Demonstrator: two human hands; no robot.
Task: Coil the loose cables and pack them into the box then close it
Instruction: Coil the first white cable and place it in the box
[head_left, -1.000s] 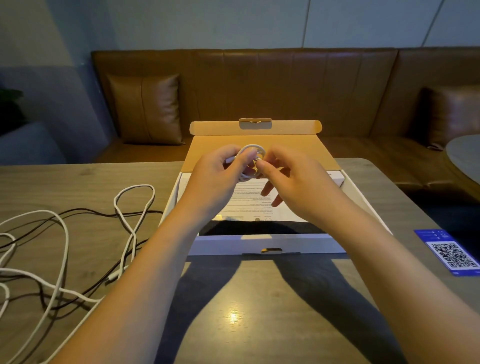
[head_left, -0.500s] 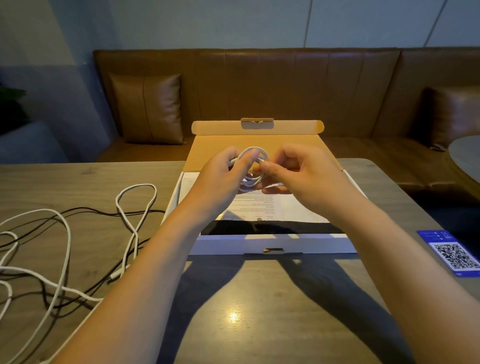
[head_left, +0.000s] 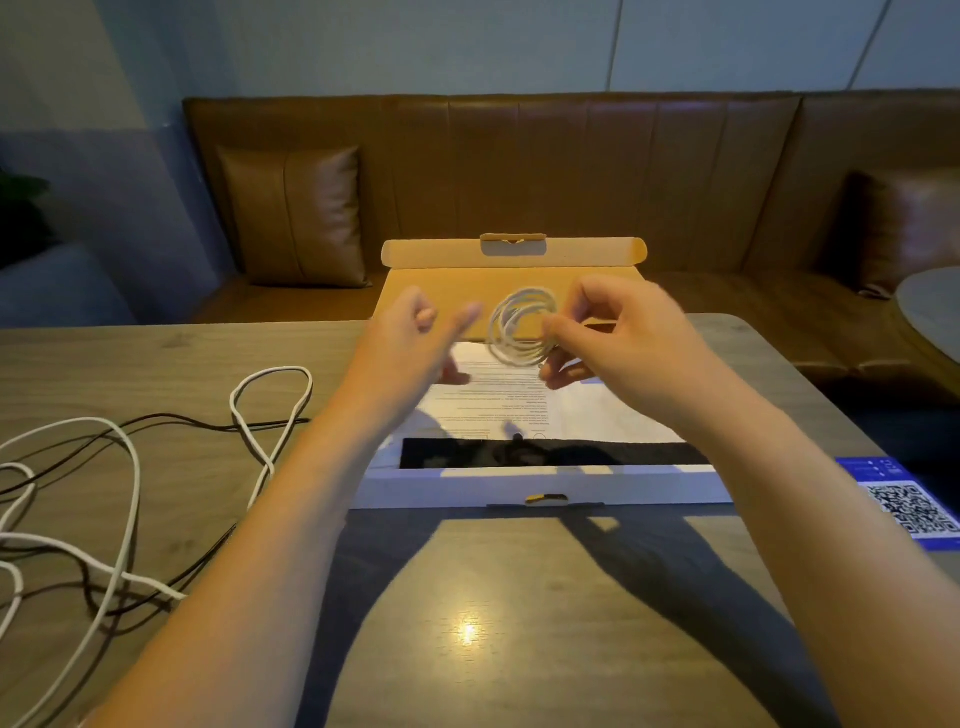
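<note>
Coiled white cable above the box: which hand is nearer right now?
Right. The right hand pinches the coiled white cable at its right edge; the left hand is just left of it, not touching.

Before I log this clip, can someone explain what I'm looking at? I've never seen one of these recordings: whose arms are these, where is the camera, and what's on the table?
There is no machine here. A person wears a wide-angle camera on the head, so you look forward and down along their two bare arms. The right hand pinches a small coiled white cable in its fingers, held up over the open box. The left hand is beside the coil, not touching it, and looks blurred. The box sits on a wooden table with its lid flap up; a printed sheet lies inside. Left of it lie loose cables, white and dark, not yet coiled. A blue QR card lies at the right edge.
</note>
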